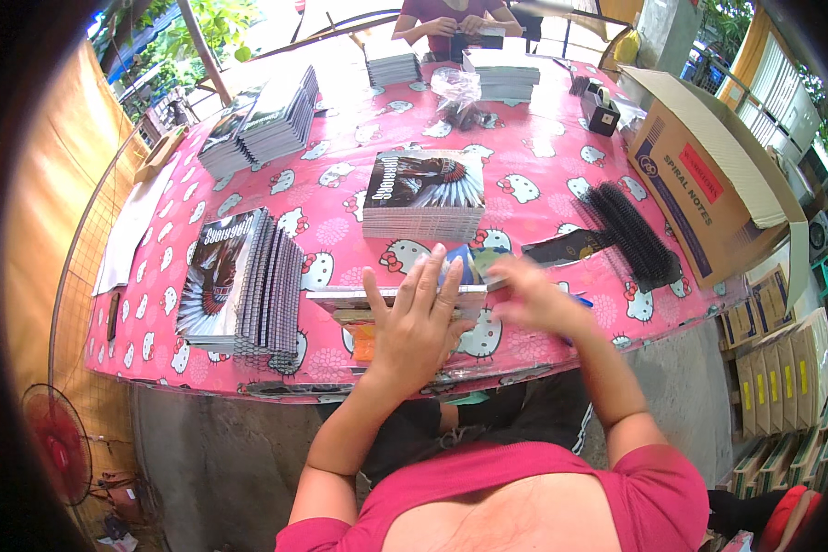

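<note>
My left hand (419, 317) lies flat, fingers spread, on top of a thin notebook (340, 296) at the near edge of the pink table (543, 156). My right hand (534, 294) is blurred just right of it, at the notebook's right end; whether it grips anything cannot be made out. A stack of unbound notebooks (423, 198) with a dark printed cover sits just beyond my hands. Black spiral binding coils (630, 230) lie to the right, with a dark cover sheet (566, 247) beside them.
Spiral-bound notebooks stand in rows at the left (244, 281) and far left (262, 120). An open cardboard box (708, 175) stands at the right edge. Another person's hands (460, 26) work at the far end, near more stacks (501, 78). A red fan (60, 442) stands low at the left.
</note>
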